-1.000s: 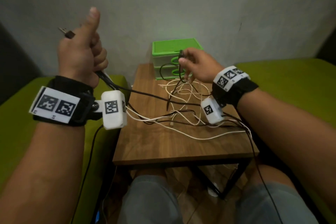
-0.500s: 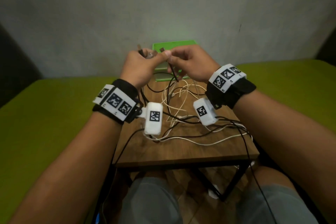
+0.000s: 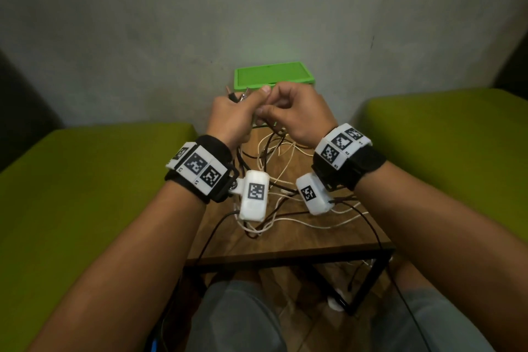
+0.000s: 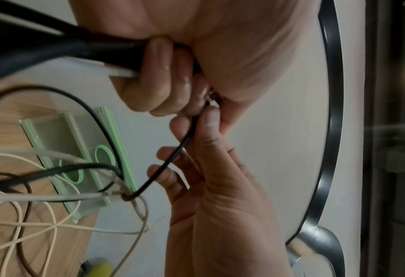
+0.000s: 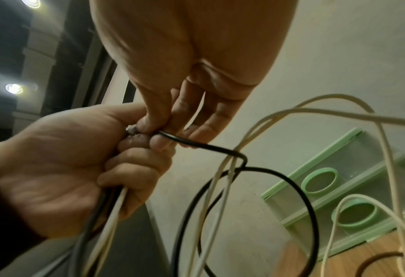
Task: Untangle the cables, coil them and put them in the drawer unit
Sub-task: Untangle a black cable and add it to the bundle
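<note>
Between both hands, black cable

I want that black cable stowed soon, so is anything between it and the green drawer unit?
Yes. The black cable, pinched by the right hand, still loops through the white cables in front of the drawer unit, and both drawers look shut. The left hand grips a bundle of cables.

Green drawer unit, black cable — white cables, brown wooden table, black-and-white checker-marked wristbands.
</note>
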Tool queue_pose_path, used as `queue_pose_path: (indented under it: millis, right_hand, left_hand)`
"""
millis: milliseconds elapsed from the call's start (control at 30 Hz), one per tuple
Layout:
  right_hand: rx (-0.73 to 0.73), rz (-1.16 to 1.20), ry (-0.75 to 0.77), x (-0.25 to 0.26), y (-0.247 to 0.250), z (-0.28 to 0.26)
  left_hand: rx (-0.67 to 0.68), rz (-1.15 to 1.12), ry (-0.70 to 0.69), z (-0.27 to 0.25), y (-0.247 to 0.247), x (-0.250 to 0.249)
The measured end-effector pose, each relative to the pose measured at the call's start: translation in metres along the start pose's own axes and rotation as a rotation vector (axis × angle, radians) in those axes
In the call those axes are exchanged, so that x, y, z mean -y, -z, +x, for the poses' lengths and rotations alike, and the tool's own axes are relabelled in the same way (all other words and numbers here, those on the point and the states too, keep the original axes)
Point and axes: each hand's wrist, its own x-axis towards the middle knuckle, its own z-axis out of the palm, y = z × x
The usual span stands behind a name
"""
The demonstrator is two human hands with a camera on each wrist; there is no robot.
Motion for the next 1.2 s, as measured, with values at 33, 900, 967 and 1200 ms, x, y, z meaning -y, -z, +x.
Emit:
queue_pose_path:
  millis: [33,900,967,1200]
  right_hand:
    - [-0.023,-0.014,0.001,0.001,-0.002,-0.004]
    - [0.198,-0.499,-0.016,-0.059,0.024,-0.006]
    - [0.21,-0.571,-0.013,-0.057,0.021,-0.001]
    - [0.24,-0.646,-0.053,-0.066,0.024,-0.004]
  left_hand:
    - [-0.021,-0.008,-0.011,0.0,-0.003,0.0]
    - [-0.134,-0.248,-0.203,-0.001,0.042,-0.042]
    - [-0.076,-0.3,-0.18,-0.003,0.037,-0.03]
    - [-0.227,-0.297,-0.255,0.003,0.039,-0.025]
